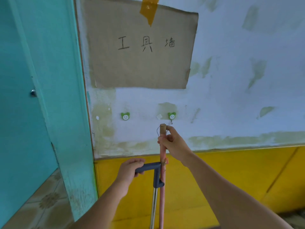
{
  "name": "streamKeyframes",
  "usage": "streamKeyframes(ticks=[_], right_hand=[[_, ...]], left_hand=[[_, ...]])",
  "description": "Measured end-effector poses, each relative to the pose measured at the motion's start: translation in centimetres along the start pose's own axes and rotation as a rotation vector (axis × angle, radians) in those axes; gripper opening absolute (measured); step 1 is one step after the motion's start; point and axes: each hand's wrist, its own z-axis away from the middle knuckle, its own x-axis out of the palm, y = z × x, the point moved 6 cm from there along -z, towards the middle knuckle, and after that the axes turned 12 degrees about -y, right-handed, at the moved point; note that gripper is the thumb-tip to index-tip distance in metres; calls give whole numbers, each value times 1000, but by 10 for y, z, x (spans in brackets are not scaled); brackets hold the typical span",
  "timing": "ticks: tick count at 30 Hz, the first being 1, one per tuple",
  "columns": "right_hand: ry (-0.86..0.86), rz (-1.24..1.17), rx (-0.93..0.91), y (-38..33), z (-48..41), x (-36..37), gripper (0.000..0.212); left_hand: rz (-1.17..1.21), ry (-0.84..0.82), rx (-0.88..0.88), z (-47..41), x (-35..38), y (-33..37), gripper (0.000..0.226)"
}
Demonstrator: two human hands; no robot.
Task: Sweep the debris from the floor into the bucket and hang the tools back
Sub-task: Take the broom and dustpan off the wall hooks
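The right hand [170, 142] is wrapped around the top of the broom stick [162, 171], close under its wooden end, with the thin wire loop [158, 131] sticking up beside the fingers. The left hand [129, 171] is closed on the grey handle [151, 167] of the dustpan, whose metal shaft [154, 207] runs down alongside the stick. The grey clip [159, 183] at the bend appears to hug the stick, so the two tools seem joined.

Both tools stand upright against the wall [231, 80], just below the right hook [172, 116]; the left hook [125, 116] is bare, well apart toward the blue door frame [66, 96]. A cardboard sign [140, 47] is taped above. No debris or bucket is in view, so the sweeping looks done and hanging is the step in hand.

The likely trouble is the loop. It is thin, lies on the far side of the stick from the hook, and the small hook tip is hard to make out, so the lift could miss or catch only partly. These stick-on hooks may also peel off under the weight of both tools if released abruptly. With the right hand so near the loop, the fingers could block it from slipping over the hook.
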Motion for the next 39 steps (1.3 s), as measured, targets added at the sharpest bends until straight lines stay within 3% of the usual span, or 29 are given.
streamKeyframes(ticks=[3,9,13,21,24,29,34,39], right_hand=[[-25,9,-23,-11,7,2,40],[32,0,1,-18,22,6,17],[70,-33,39,-14,38,11,15],[87,-113,45,-14,96,29,14],[66,-119,23,-11,130,41,11],[8,-150,-22,-1,204,63,34],[-1,-237,-34,14,278,80,26],[75,-375,34,29,334,88,20]], left_hand=[[-23,-12,33,5,0,7,15],[3,-52,62,17,-4,9,16],[39,-68,57,28,-2,2,14],[540,-13,17,82,14,-41,19],[583,-22,25,114,38,-59,20],[800,37,-22,172,70,-83,24],[780,24,-100,229,95,-102,12],[706,21,-202,275,120,-122,16]])
